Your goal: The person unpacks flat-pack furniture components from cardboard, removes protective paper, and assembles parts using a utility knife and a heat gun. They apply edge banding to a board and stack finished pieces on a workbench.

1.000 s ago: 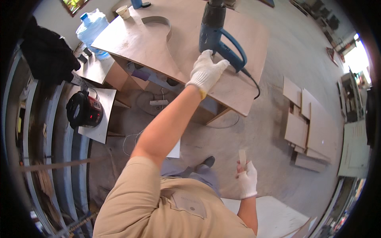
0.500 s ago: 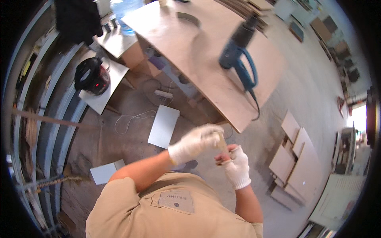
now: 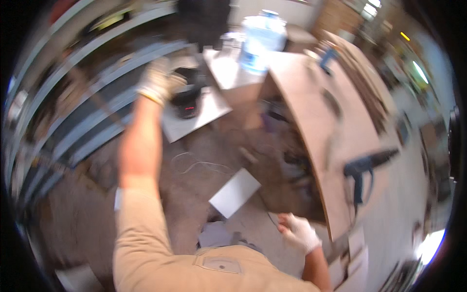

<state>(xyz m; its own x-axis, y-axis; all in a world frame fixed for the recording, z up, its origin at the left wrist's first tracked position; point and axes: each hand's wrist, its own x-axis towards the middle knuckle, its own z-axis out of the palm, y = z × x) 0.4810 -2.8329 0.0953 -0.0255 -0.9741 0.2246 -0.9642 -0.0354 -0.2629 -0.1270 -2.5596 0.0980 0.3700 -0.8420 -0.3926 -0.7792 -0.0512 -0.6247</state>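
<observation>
My left hand [image 3: 158, 82], in a white glove, is stretched out to the upper left beside a dark electric cooker [image 3: 186, 97] with a red display. Motion smears its fingers, and I cannot tell whether they touch the cooker. The cooker stands on a small white-topped stand [image 3: 206, 113]. Low on the right, beside the wooden worktable's near corner, is my right hand [image 3: 300, 234]. Its glove leaves the fingertips bare, and its fingers are curled together; what they hold, if anything, is hidden. On the table [image 3: 311, 114] lies a blue and black heat gun [image 3: 362, 170] with its cord.
A large clear blue water jug [image 3: 262, 41] stands on a white surface behind the cooker. Metal racks [image 3: 92, 104] line the left side. A white board [image 3: 235, 192] and a thin cable [image 3: 202, 163] lie on the floor. Another blue tool [image 3: 328, 61] is at the table's far end.
My hands were together in front of me; now they are apart. The left has swung up and left to the cooker, the right has dropped lower. The view has turned left.
</observation>
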